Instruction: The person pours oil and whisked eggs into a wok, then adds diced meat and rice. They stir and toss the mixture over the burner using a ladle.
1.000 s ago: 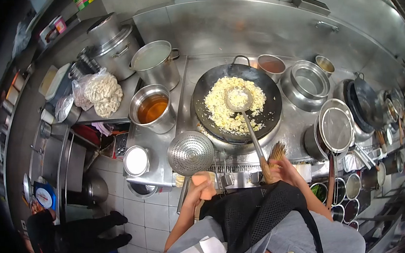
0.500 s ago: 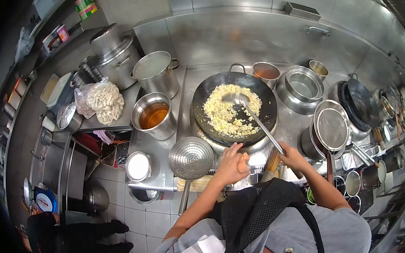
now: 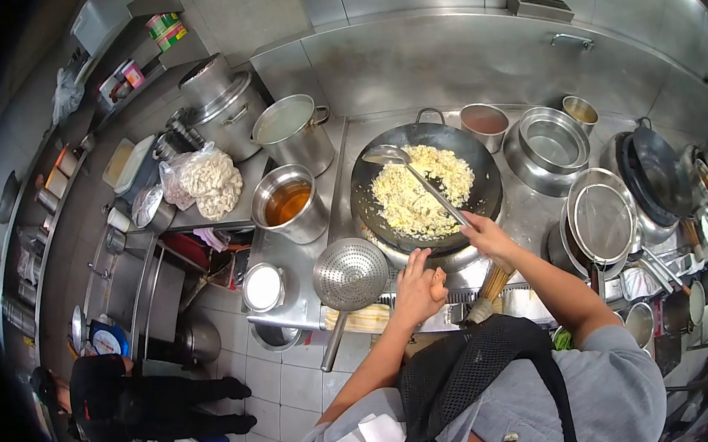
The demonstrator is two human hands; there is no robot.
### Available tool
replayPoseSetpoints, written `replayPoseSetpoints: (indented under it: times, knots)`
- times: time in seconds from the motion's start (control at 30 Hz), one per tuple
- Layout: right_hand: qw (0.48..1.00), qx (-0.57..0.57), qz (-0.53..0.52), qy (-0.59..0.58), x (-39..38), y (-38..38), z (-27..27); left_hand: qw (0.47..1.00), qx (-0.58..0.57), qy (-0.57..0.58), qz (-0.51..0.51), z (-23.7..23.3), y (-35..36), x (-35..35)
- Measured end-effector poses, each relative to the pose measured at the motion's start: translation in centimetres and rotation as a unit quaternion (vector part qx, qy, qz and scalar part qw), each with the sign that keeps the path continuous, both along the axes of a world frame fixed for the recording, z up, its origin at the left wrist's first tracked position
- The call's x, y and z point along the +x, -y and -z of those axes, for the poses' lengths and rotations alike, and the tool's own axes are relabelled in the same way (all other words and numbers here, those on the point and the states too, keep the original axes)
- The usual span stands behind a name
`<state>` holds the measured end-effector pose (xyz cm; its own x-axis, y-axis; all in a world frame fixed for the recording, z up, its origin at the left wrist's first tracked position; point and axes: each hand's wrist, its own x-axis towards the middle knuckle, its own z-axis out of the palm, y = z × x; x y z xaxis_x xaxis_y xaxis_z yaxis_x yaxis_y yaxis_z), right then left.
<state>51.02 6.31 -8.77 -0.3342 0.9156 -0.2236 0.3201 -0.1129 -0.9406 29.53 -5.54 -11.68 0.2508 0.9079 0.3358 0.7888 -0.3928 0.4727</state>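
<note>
My right hand (image 3: 489, 239) grips a long-handled steel ladle (image 3: 433, 188). The ladle's bowl rests near the far left inner wall of a black wok (image 3: 363, 199). Inside the wok lies a loose pale-yellow, crumbly food (image 3: 395, 206) that looks like rice with egg. Just off the wok's near edge, my left hand (image 3: 417, 289) is partly curled round a small orange-tan thing (image 3: 438, 284), too small to name. A perforated steel strainer (image 3: 350, 273) lies left of that hand. Below my right hand is a bundled bamboo brush (image 3: 487, 293).
Left of the wok stand a pot of amber liquid (image 3: 288, 204), a taller stockpot (image 3: 292, 134) and a white-filled container (image 3: 263, 288). A mesh sieve (image 3: 602, 223) and nested steel pots (image 3: 546, 143) sit to the right. Someone in dark clothes (image 3: 138, 404) stands at far left.
The ladle's bowl has moved from the middle of the food to the wok's far left side. My right hand has moved forward over the wok's near rim. My left hand stays near the edge.
</note>
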Motion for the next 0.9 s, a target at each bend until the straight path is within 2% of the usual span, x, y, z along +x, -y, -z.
replayPoseSetpoints:
  times: [0.13,0.23,0.3,0.37,0.43,0.5,0.57,0.7,0.77,0.8,0.83,0.9]
  knots:
    - [0.996,-0.025,-0.08,0.024,0.4,0.5,-0.1,1.0,0.002,0.01,-0.022,-0.3,0.2,1.0]
    - [0.988,-0.044,-0.13,0.072,4.5,2.6,-1.2,0.999,-0.004,0.005,-0.034,-0.5,0.3,1.9]
    - [0.965,0.168,-0.19,0.061,9.3,2.3,3.0,0.999,0.004,0.004,-0.041,-0.4,0.1,2.3]
    - [0.941,0.207,-0.218,0.154,14.7,2.4,3.1,0.999,-0.006,0.002,-0.034,-0.2,0.0,2.2]
    - [0.935,0.121,-0.235,0.237,18.3,3.1,-1.9,1.0,0.01,0.012,-0.015,0.0,-0.3,1.8]
    - [0.915,0.147,-0.21,0.312,20.4,4.4,-7.3,1.0,-0.006,0.009,0.003,0.0,-0.2,1.3]
    - [0.875,0.174,-0.16,0.423,21.9,5.4,-10.5,1.0,-0.009,0.0,0.006,-0.5,-0.2,1.3]
    - [0.859,0.182,-0.105,0.467,23.8,7.2,-13.0,0.999,-0.018,0.008,0.038,-0.5,-0.5,0.4]
    - [0.868,0.209,-0.087,0.441,24.4,7.8,-14.7,0.999,-0.026,0.004,0.047,-0.5,-0.7,0.0]
    - [0.861,0.185,-0.07,0.469,24.0,8.4,-16.1,0.998,-0.026,0.007,0.057,-0.7,-0.8,-0.2]
    - [0.838,0.221,-0.07,0.495,24.4,8.4,-16.2,0.997,-0.028,0.009,0.067,-0.7,-0.8,-0.6]
    - [0.833,0.164,-0.066,0.525,23.9,9.0,-17.7,0.997,-0.025,0.008,0.075,-0.5,-0.7,-1.0]
